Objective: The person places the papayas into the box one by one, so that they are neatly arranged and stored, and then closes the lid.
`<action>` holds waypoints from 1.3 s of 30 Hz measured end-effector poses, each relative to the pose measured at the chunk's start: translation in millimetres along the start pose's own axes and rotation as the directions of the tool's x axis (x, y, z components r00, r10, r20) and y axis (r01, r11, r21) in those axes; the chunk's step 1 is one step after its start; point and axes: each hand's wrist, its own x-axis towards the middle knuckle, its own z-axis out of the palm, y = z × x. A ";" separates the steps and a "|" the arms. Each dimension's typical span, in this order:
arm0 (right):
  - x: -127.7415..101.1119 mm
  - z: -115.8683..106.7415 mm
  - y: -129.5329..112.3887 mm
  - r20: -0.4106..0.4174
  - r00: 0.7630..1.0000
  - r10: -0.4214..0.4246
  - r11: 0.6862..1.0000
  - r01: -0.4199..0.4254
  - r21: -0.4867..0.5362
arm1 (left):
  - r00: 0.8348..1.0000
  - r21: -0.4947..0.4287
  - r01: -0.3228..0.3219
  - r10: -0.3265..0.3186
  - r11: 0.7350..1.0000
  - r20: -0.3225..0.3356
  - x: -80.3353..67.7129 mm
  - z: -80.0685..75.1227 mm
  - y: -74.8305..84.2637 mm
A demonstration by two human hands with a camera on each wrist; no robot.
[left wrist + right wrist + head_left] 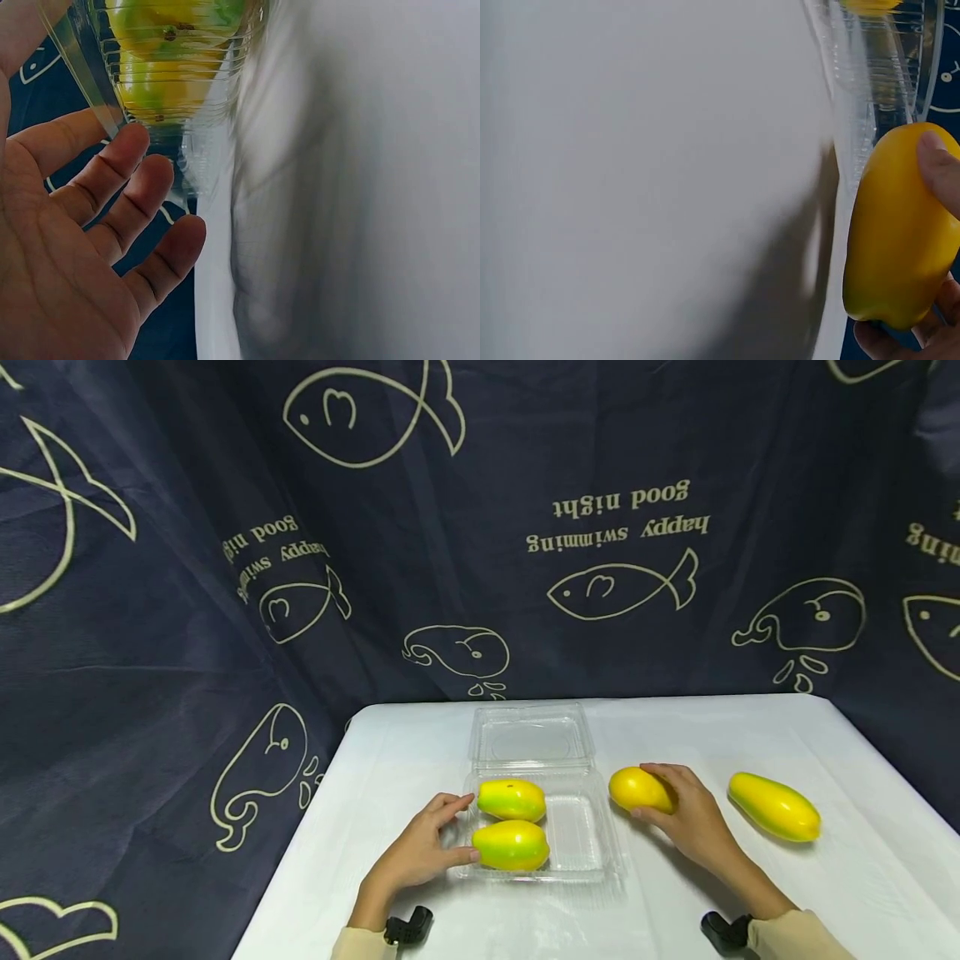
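Note:
A clear plastic clamshell box [588,835] stands on the table with its lid [532,735] folded back. Two yellow-green papayas, a rear one [512,799] and a front one [512,846], lie side by side in its left part. My left hand [423,847] is at the box's left side, fingers spread and loosely bent; the left wrist view shows its fingertips by the box wall. To the right of the box, my right hand [693,814] grips a yellow papaya [637,789] between thumb and fingers. In the right wrist view this papaya [900,232] appears raised off the table.
Another yellow-green papaya [775,807] lies on the white-covered table [675,910], right of my right hand. A dark blue curtain [480,543] with fish and whale drawings hangs behind the table and along its left.

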 end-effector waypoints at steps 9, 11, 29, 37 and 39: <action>7.6 -2.2 -16.9 -0.087 0.995 0.056 0.998 -0.055 0.018 | 1.000 -0.012 -0.008 0.008 1.000 0.003 -0.2 -1.1 1.1; 9.7 -3.1 -21.0 -0.099 0.993 0.062 0.998 -0.060 0.026 | 1.000 -0.010 -0.009 0.009 1.000 0.002 -0.3 -1.4 1.8; 21.9 0.5 -48.1 -0.090 0.995 0.044 0.998 -0.040 0.050 | 1.000 0.005 -0.005 0.005 1.000 0.021 -2.4 4.3 0.0; 30.8 9.6 -61.9 -0.077 0.997 0.027 0.996 -0.019 0.092 | 1.000 0.009 -0.002 0.002 1.000 0.014 -2.7 1.8 1.3; 34.0 10.8 -66.6 -0.070 0.997 0.020 0.994 -0.013 0.104 | 1.000 0.016 -0.009 0.009 1.000 0.009 -1.3 -0.1 2.1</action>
